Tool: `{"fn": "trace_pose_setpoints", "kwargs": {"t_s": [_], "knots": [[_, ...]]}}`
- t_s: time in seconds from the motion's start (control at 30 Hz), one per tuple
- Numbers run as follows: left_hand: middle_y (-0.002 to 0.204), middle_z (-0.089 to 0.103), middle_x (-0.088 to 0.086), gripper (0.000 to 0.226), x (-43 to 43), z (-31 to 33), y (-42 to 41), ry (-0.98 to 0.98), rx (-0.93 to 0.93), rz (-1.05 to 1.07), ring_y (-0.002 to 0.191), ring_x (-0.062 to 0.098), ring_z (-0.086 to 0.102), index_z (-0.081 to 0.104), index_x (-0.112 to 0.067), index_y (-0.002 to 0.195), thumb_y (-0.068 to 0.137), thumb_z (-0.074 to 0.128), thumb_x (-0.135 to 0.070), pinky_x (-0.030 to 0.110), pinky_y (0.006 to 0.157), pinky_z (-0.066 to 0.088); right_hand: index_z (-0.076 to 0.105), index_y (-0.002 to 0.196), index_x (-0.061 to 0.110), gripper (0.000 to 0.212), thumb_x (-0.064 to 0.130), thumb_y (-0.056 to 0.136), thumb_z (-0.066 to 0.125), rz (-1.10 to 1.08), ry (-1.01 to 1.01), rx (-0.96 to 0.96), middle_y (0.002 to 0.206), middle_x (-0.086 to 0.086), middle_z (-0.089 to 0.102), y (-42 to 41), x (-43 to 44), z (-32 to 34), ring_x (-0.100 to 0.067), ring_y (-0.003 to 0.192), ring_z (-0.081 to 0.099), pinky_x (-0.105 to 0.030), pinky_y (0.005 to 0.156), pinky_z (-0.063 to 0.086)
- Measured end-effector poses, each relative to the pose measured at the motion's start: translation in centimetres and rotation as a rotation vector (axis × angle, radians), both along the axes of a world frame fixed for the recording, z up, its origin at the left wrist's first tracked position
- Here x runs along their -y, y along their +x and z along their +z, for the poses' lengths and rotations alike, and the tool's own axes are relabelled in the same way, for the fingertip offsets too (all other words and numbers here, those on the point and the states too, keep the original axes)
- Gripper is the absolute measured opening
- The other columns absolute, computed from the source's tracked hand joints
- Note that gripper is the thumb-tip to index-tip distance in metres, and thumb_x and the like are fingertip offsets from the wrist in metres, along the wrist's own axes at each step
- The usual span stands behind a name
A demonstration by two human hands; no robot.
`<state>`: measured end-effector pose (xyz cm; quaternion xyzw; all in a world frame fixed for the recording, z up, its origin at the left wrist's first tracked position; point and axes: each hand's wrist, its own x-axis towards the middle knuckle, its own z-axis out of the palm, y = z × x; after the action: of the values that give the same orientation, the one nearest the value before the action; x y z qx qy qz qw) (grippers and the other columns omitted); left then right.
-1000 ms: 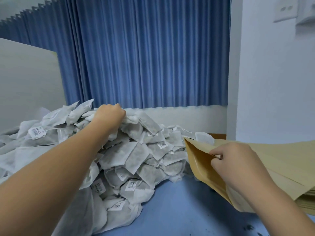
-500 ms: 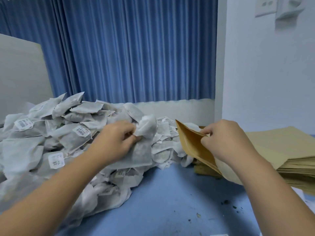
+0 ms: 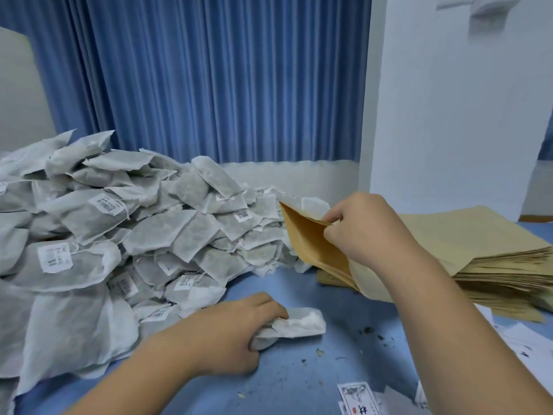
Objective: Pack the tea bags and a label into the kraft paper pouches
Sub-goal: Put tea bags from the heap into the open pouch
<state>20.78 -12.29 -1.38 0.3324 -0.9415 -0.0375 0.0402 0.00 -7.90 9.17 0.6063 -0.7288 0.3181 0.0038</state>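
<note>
A big heap of white tea bags (image 3: 125,235) covers the left half of the blue table (image 3: 299,375). My left hand (image 3: 233,333) grips a tea bag (image 3: 296,324) low over the table, in front of the heap. My right hand (image 3: 365,232) pinches the upper edge of a kraft paper pouch (image 3: 314,244), held upright and tilted with its mouth facing the heap. A printed label (image 3: 359,399) lies near the front edge; only part of it shows.
A thick stack of flat kraft pouches (image 3: 493,253) lies at the right. More white paper slips (image 3: 526,345) sit by my right forearm. Loose tea crumbs (image 3: 371,332) dot the table. A blue curtain (image 3: 209,79) hangs behind, with a white wall at the right.
My left hand has pulled a tea bag off the heap and brought it down and toward me, close to the table. My right hand still holds the pouch in about the same place.
</note>
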Motion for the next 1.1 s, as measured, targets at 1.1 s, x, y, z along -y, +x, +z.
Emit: {"fn": "trace_pose_setpoints", "kwargs": {"t_s": [1.1], "knots": [[0.127, 0.043, -0.012, 0.055, -1.0, 5.7, -3.5, -0.628, -0.058, 0.005, 0.094, 0.021, 0.057, 0.032, -0.037, 0.136, 0.088, 0.040, -0.010, 0.031, 0.057, 0.036, 0.068, 0.059, 0.017, 0.019, 0.009, 0.067, 0.053, 0.087, 0.050, -0.077, 0.061, -0.002, 0.062, -0.6, 0.7, -0.9, -0.022, 0.063, 0.057, -0.026, 0.050, 0.042]]}}
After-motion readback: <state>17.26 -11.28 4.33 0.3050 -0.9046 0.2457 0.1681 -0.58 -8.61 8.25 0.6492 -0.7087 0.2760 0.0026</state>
